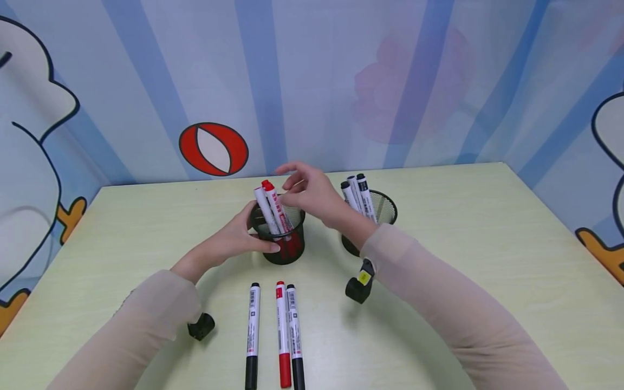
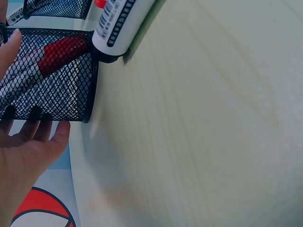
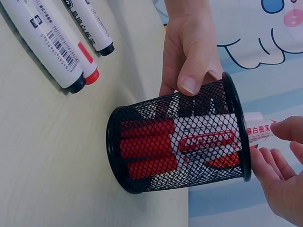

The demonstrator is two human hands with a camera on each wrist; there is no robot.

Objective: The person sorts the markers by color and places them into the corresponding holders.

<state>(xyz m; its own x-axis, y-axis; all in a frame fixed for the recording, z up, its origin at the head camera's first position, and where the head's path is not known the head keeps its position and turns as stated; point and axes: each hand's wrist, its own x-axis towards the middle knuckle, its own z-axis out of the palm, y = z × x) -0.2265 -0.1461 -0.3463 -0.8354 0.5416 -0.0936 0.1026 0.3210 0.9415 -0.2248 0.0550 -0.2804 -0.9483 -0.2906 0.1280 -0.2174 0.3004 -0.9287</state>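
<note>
My left hand [image 1: 239,234] grips a black mesh pen cup [image 1: 298,241] from its left side, thumb at the front. Inside stand white-and-red markers [image 1: 275,208], their red caps low behind the mesh in the right wrist view. At the cup's right rim is my right hand [image 1: 316,196], its index finger raised and its fingers loosely bent. Its thumb [image 3: 286,128] overlaps the upper end of a marker [image 3: 258,134] in the right wrist view. In the left wrist view, the left fingers [image 2: 59,135] lie along the mesh wall.
A second mesh cup [image 1: 385,208] holding several black-ended markers [image 1: 362,195] stands to the right, partly behind my right forearm. In front lie a black marker [image 1: 253,330], a red marker [image 1: 283,336] and another black marker [image 1: 294,336]. A patterned curtain [image 1: 312,81] hangs behind the table.
</note>
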